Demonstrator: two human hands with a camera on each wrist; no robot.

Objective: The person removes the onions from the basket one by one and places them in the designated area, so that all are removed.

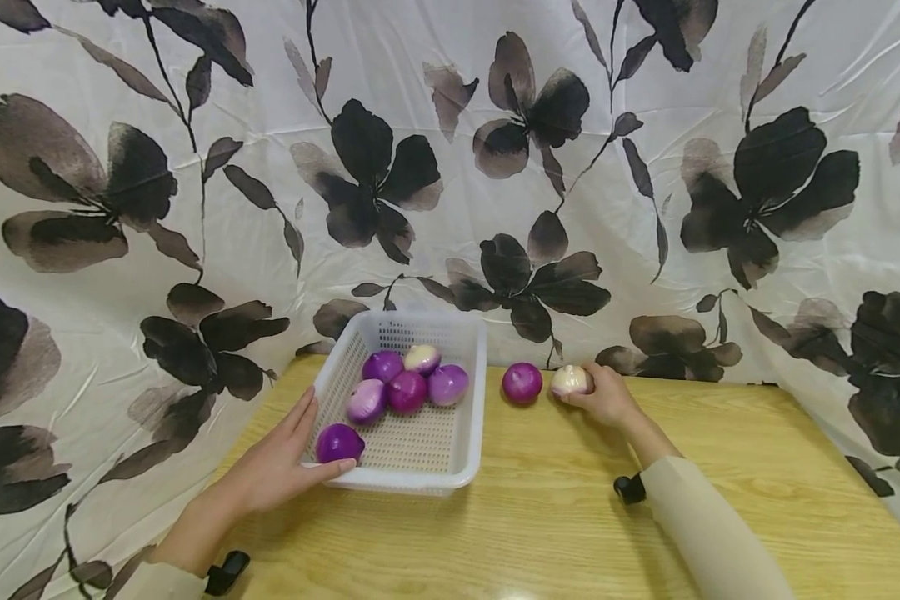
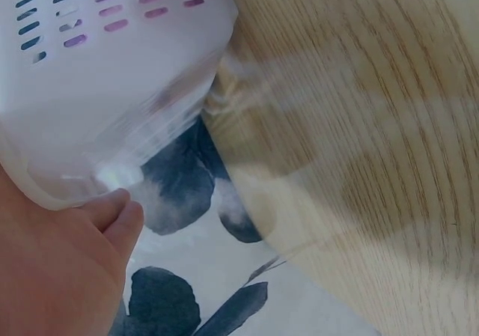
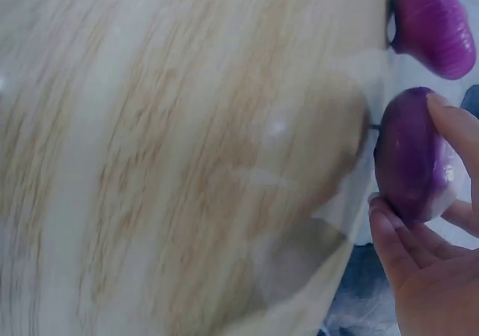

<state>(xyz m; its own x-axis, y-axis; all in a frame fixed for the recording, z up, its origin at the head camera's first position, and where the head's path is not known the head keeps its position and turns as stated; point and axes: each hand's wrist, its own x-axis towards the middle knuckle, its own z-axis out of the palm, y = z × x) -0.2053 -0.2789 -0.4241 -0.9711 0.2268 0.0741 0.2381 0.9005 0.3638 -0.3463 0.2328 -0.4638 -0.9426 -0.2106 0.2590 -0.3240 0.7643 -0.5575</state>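
The right hand (image 1: 607, 398) curls its grip around a pale onion (image 1: 571, 380) on the tabletop (image 1: 720, 500), at 3 o'clock of a loose purple onion (image 1: 522, 382). The right wrist view shows that held onion's purple side, hidden from the head camera. The left hand (image 1: 281, 462) rests open-fingered on the basket (image 1: 465, 433) rim at 8 o'clock, thumb beside a purple onion inside.

Left hand (image 1: 281, 462) flat, right hand (image 1: 607, 398) curled.

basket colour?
White, with a perforated bottom and walls; the basket shows best in the head view.
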